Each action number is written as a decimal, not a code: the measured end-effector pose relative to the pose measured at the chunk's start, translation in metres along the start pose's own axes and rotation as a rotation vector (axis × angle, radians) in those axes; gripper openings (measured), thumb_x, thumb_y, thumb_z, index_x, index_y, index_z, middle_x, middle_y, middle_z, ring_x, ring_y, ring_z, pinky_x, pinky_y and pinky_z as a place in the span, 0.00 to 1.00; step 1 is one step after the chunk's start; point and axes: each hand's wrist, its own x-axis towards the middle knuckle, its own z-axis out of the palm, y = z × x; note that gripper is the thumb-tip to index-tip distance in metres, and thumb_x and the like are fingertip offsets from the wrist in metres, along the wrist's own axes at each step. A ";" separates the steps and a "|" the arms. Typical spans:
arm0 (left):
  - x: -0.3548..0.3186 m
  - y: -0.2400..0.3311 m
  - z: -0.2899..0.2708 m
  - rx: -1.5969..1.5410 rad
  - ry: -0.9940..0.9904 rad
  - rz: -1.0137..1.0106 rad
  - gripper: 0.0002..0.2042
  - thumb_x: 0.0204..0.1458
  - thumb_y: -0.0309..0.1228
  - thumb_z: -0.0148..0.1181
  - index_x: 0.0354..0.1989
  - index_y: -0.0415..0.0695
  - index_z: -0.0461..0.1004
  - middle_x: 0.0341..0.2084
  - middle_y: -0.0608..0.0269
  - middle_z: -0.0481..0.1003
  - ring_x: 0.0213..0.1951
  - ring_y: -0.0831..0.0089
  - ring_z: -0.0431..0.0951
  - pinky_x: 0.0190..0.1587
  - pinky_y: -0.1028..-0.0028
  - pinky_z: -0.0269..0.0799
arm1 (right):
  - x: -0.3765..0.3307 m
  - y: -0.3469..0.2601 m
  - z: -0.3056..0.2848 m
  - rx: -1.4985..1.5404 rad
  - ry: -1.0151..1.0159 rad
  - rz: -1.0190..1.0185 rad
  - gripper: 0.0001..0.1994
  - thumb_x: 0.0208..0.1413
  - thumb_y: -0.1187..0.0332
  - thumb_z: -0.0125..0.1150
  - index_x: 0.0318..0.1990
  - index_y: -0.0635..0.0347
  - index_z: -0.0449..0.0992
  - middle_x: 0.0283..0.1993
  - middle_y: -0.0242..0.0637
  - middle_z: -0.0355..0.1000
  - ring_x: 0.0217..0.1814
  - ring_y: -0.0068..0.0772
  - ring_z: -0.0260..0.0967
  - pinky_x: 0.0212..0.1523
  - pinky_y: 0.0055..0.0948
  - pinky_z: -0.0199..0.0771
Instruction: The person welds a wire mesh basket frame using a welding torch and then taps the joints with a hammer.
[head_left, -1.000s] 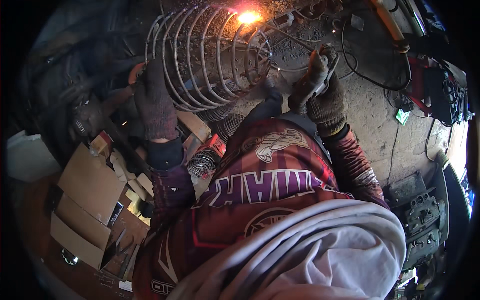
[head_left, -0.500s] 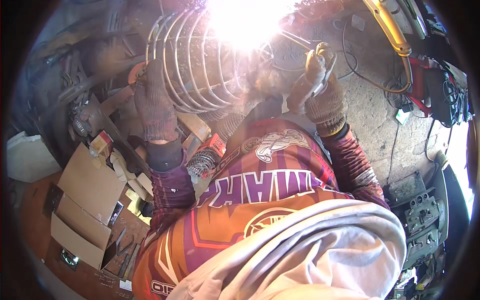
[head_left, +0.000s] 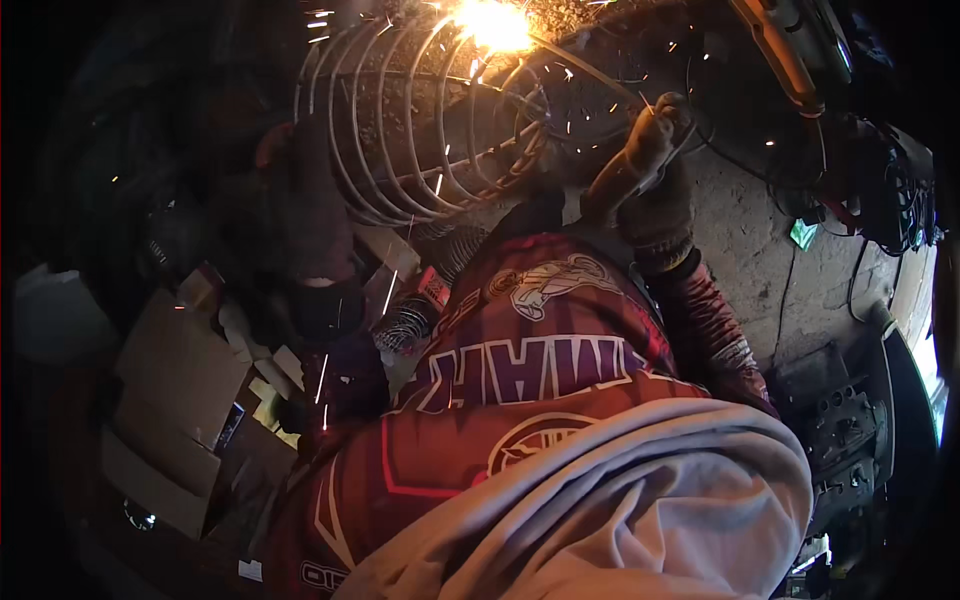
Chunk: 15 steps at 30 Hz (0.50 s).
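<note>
Left hand (head_left: 305, 215) grips wire cage (head_left: 420, 120); right hand (head_left: 650, 170) clamps welding rod (head_left: 590, 68) (cardboard boxes (head_left: 180, 400) nearby).

My left hand (head_left: 318, 215) is gloved and stretched up and away from my chest, palm turned down and fingers curled closed in a steady grasp, the dark-cuffed wrist below it and the forearm running almost straight up from my lap. My right hand (head_left: 648, 165), also gloved, is raised higher on the other side, fist closed tight with the knuckles upward. That elbow is bent sharply, the patterned red sleeve angling back toward my body.
</note>
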 end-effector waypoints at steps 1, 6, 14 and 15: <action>0.000 0.001 0.001 -0.023 -0.006 -0.011 0.22 0.53 0.19 0.49 0.58 0.45 0.68 0.47 0.45 0.71 0.49 0.49 0.73 0.50 0.60 0.70 | 0.001 -0.012 -0.001 0.033 0.015 0.020 0.30 0.42 0.54 0.72 0.50 0.62 0.70 0.44 0.45 0.74 0.44 0.41 0.75 0.44 0.36 0.74; 0.016 0.018 -0.029 -0.269 -0.216 -0.161 0.21 0.56 0.20 0.47 0.60 0.45 0.67 0.49 0.44 0.71 0.53 0.52 0.72 0.53 0.61 0.68 | -0.001 -0.002 -0.004 0.126 -0.071 -0.004 0.29 0.44 0.57 0.69 0.52 0.64 0.69 0.44 0.45 0.74 0.46 0.40 0.75 0.46 0.34 0.73; 0.010 0.006 -0.017 -0.259 -0.211 -0.070 0.33 0.44 0.24 0.64 0.62 0.42 0.61 0.51 0.43 0.71 0.51 0.47 0.73 0.53 0.59 0.68 | 0.001 -0.016 -0.007 0.078 -0.112 -0.014 0.31 0.42 0.61 0.69 0.55 0.66 0.68 0.48 0.47 0.73 0.50 0.43 0.73 0.51 0.35 0.71; 0.010 0.006 -0.016 -0.261 -0.216 -0.071 0.33 0.44 0.24 0.64 0.62 0.42 0.61 0.51 0.44 0.71 0.52 0.47 0.73 0.53 0.59 0.68 | 0.000 -0.012 -0.008 0.027 -0.112 -0.019 0.31 0.42 0.61 0.69 0.55 0.66 0.68 0.48 0.47 0.73 0.50 0.43 0.73 0.51 0.35 0.70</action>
